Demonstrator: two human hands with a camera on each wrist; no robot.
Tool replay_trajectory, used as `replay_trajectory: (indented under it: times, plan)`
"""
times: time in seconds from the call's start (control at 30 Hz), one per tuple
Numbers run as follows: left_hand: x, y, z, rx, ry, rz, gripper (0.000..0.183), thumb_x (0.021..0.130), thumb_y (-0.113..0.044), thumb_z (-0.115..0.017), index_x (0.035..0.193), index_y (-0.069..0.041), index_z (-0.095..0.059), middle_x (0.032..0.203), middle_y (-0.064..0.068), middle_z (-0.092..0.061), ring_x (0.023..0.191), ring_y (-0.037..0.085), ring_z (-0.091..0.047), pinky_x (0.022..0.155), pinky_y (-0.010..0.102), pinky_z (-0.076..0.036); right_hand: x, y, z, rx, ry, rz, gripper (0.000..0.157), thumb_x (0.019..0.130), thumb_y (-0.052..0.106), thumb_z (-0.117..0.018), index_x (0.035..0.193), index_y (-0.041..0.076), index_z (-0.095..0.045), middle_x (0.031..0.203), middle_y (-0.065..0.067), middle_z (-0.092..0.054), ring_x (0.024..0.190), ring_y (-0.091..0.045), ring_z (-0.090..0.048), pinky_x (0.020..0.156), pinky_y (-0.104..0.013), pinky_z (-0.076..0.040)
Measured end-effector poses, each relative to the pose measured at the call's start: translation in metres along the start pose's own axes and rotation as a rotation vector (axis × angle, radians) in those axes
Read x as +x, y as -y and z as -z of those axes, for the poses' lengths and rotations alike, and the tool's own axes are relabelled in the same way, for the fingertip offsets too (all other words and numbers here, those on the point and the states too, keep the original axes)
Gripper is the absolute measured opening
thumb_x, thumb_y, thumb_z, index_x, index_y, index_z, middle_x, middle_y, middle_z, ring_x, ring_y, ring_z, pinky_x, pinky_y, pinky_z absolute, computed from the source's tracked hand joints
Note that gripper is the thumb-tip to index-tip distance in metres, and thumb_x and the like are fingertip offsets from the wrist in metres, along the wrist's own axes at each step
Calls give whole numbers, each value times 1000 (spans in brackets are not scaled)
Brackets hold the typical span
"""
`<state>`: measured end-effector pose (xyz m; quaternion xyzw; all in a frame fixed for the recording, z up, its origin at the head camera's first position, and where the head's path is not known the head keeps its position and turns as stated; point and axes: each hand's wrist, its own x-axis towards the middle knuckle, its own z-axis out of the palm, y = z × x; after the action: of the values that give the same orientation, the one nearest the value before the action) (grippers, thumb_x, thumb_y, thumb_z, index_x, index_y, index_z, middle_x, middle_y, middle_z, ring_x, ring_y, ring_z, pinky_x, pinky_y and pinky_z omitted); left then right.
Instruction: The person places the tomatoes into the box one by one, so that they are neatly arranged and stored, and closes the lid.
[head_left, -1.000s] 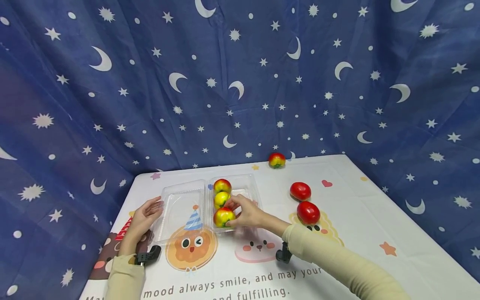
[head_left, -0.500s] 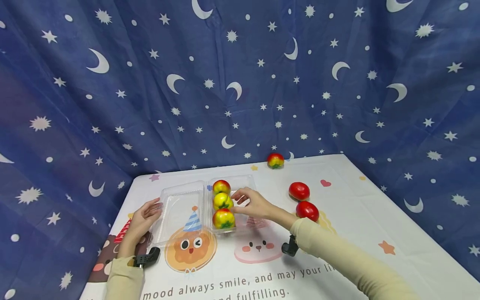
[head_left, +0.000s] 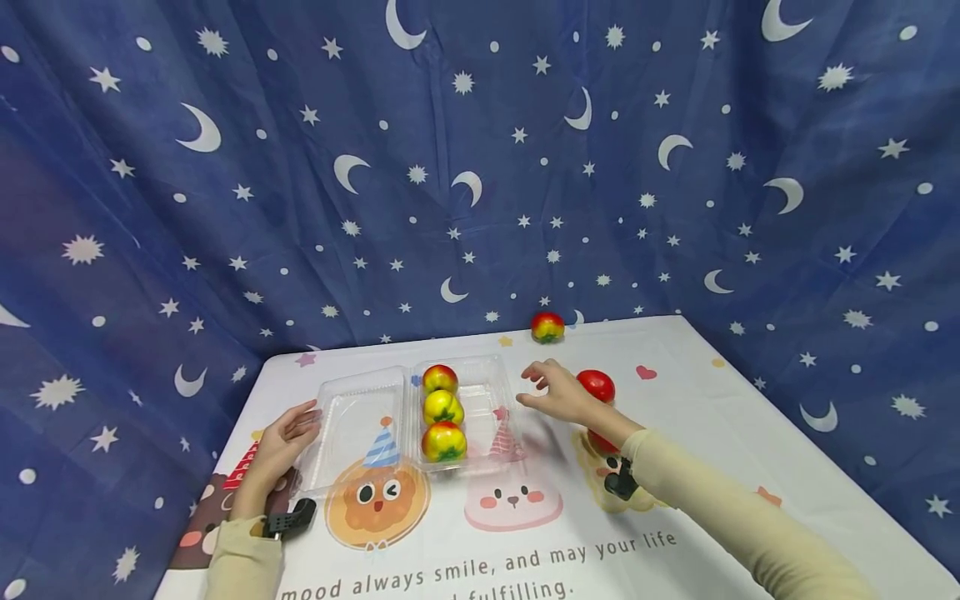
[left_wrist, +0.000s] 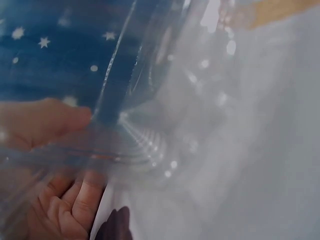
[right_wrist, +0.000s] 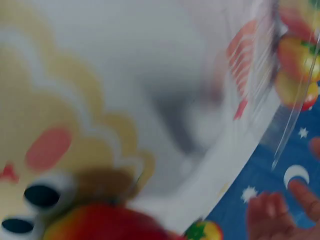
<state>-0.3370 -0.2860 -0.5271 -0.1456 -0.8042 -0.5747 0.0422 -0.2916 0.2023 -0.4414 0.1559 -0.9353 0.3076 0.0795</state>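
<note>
A hinged clear plastic container lies opened flat, its lid (head_left: 352,417) on the left and its base (head_left: 483,417) on the right. Three glossy red-and-yellow fruits with green calyxes, the middle one (head_left: 442,407) mostly yellow, stand in a row along the base's left side. My left hand (head_left: 281,442) rests at the lid's left edge, fingers relaxed; the left wrist view shows its fingers (left_wrist: 87,200) through the plastic. To the right of the base, my right hand (head_left: 558,396) hovers with nothing in it, fingers loosely bent, close to a red fruit (head_left: 597,385).
Another red fruit (head_left: 602,442) is partly covered by my right forearm. One red-and-yellow fruit (head_left: 547,327) sits at the table's back edge, before the starry blue curtain (head_left: 480,167). A printed white cloth (head_left: 675,367) covers the table.
My right hand has let go of the front fruit in the container and moved right, out past the base toward the red fruits. The left hand has stayed at the lid.
</note>
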Motion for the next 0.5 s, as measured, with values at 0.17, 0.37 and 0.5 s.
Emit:
replay_trajectory:
  times: [0.17, 0.37, 0.5]
  plan:
    - [-1, 1, 0, -8, 4, -12, 54, 96, -4, -62, 145, 6, -41, 137, 33, -50, 104, -5, -56, 84, 8, -46, -5, -21, 15, -277, -65, -110, 44, 83, 31, -75, 115, 3, -63, 100, -17, -56, 84, -29, -55, 64, -40, -51]
    - [0, 2, -1, -34, 7, -7, 54, 96, -2, -61, 145, 6, -41, 138, 33, -49, 102, -8, -56, 84, 8, -46, -11, -40, 27, -366, -110, -244, 48, 81, 30, -76, 116, 0, -62, 99, -20, -53, 87, -34, -53, 61, -43, -53]
    - [0, 3, 0, -35, 0, -5, 54, 96, -3, -61, 145, 6, -41, 138, 33, -49, 102, -8, -56, 84, 8, -46, -14, -51, 29, -396, -125, -307, 47, 79, 28, -74, 115, -1, -61, 102, -23, -53, 94, -38, -53, 66, -50, -55]
